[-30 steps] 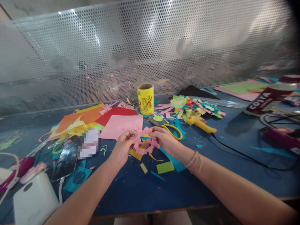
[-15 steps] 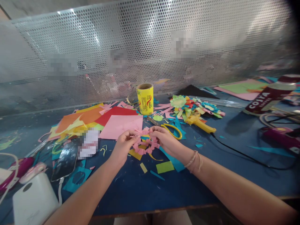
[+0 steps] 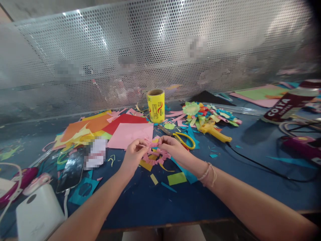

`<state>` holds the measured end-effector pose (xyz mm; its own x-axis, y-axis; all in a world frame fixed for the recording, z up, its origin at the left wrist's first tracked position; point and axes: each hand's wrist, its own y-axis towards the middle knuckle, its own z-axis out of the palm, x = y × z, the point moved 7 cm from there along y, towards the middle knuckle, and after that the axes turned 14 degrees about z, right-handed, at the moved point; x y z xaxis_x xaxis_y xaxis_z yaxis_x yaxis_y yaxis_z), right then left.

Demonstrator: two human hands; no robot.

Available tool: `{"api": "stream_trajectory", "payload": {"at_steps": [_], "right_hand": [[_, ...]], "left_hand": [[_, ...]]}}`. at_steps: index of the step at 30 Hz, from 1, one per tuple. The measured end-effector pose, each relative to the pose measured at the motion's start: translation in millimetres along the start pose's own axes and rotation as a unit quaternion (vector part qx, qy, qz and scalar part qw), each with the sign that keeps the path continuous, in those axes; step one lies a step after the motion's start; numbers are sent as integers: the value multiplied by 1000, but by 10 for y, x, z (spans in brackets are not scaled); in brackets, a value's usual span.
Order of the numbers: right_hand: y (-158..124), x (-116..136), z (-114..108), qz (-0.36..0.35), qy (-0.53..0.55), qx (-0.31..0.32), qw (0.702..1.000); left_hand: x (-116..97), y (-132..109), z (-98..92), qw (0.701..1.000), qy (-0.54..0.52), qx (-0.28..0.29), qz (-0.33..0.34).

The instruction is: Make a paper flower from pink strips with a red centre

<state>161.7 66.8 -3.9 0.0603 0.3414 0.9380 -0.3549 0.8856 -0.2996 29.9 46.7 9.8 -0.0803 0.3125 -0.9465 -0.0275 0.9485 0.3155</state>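
Both of my hands meet over the middle of the blue table (image 3: 155, 201). My left hand (image 3: 132, 155) pinches one side of a pink fringed paper ring (image 3: 154, 154). My right hand (image 3: 174, 150) pinches its other side, fingers closed on the paper. The ring hangs just above the table, with yellow and blue scraps under it. A pink paper sheet (image 3: 126, 134) lies right behind my left hand. Yellow-handled scissors (image 3: 184, 140) lie just behind my right hand.
A yellow tape roll (image 3: 155, 105) stands at the back centre. A yellow glue gun (image 3: 215, 131) with a black cord and a heap of paper flowers (image 3: 200, 113) lie right. A phone (image 3: 72, 170) and white device (image 3: 37, 214) sit left, a Costa cup (image 3: 288, 105) far right. A perforated metal screen closes the back.
My hands have drawn slightly closer together and risen a little, and the pink ring has been bunched tighter between my fingertips.
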Motion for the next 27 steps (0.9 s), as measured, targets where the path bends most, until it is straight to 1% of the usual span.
{"api": "stream_trajectory", "payload": {"at_steps": [4,7,15,19,22,24,27], "right_hand": [[1,21,-5,-27,-43,-5,999],[1,17,-10,-32,-50,-4,998],[7,-27,-20,-1,2,-6,1000],[7,-22,-43,-3,9,-18,1000],[13,-28,-66,0,16,-22,1000],[17,-34,-79,4,35,-17,999],[21,-46,-98,15,62,-11,998]], "left_hand": [[52,-3,-21,1000,3,2,2],[76,-4,-24,1000,1,5,3],[106,-8,-29,1000,7,6,-4],[159,-13,-16,999,-20,14,-28],[187,-13,-20,998,-36,8,-44],[202,-13,-25,998,-27,5,-53],[242,-22,-10,997,-6,17,-76]]}}
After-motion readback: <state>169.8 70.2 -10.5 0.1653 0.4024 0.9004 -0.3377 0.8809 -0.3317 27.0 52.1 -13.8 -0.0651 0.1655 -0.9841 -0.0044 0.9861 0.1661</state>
